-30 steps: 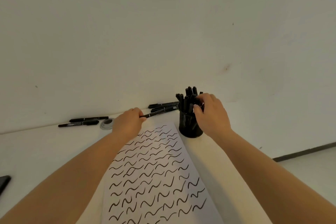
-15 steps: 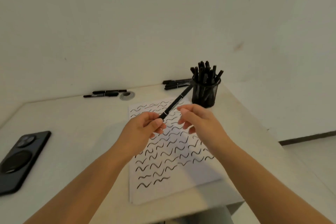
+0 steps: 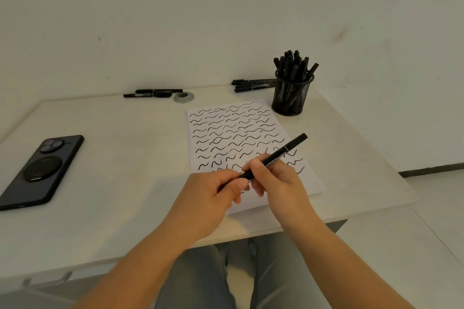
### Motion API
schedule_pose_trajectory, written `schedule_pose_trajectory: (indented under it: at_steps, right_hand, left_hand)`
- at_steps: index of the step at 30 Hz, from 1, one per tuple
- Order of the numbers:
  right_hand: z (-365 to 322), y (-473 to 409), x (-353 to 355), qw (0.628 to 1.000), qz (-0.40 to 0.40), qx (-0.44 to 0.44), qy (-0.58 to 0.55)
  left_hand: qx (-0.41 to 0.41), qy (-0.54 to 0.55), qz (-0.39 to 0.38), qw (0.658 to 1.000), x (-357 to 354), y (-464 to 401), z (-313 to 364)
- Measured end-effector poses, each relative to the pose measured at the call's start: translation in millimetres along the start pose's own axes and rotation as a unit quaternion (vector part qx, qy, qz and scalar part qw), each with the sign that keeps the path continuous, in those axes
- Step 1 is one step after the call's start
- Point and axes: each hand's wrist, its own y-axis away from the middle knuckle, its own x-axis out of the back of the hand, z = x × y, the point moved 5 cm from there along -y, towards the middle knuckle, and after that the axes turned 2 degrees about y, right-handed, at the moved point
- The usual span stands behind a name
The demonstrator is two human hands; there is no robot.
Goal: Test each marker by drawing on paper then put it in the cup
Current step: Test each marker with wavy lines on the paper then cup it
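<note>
**Both hands on one marker above the paper**

A black marker (image 3: 276, 155) is held by both hands over the near part of the paper (image 3: 311, 183). The left hand (image 3: 211, 198) pinches its near end between thumb and curled fingers, at the level of the sheet's near left corner. The right hand (image 3: 278, 183) grips the barrel just beyond that, thumb on top and fingers wrapped underneath. The two hands touch or nearly touch around the barrel. The marker slants away and to the right, its far end standing free above the lowest rows of wavy black strokes that cover the sheet. Whether a cap is on either end I cannot tell.

The cup (image 3: 291, 94), a black mesh holder, stands upright on the worktop (image 3: 125, 183) just beyond the paper's far right corner, well apart from the hands, and is crowded with black markers standing on end. Loose markers (image 3: 253, 84) lie flat just to the left of the cup, near the wall. Two more markers (image 3: 153, 93) lie further left along the worktop's back edge, beside a round grey cable grommet (image 3: 183, 97). A dark phone (image 3: 40, 170) lies face down near the left edge of the worktop.
</note>
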Motion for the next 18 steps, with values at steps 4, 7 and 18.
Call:
schedule_pose_trajectory:
  at_steps: [4,7,18]
  right_hand:
    - [17.7,0.9,-2.5,0.995,0.078,-0.059,-0.027]
    - [27.9,-8.9,35.0,0.964,0.222,-0.111,-0.096]
    - [30.2,-11.5,31.5,0.990,0.092,0.038,0.100]
  left_hand:
    - [-0.034,-0.103,0.062,0.992,0.6,2.2,2.6]
    - [-0.042,-0.172,0.106,0.978,9.5,8.1,-8.0]
    - [0.005,-0.096,0.114,0.989,6.3,2.4,-41.5]
